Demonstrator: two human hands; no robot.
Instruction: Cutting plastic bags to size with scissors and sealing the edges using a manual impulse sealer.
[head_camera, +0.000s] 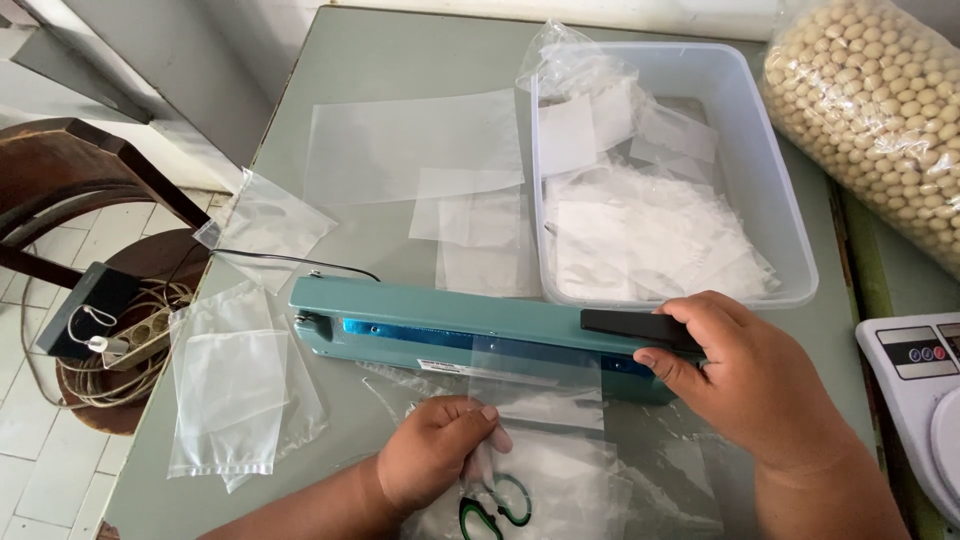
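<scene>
Pressing the sealer handle down on the table with your right hand, fingers curled over it, your left hand pinching a clear bag under the bar, scissors just below.

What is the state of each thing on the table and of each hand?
Heat sealer: arm pressed down on a bag.
Clear plastic bag: flat, one end under the sealer arm.
Right hand: gripping the black handle.
Left hand: holding the bag flat.
Plastic tub: open, holds clear bags.
Sack of beans: full, shut.
Scissors: lying under plastic.
</scene>
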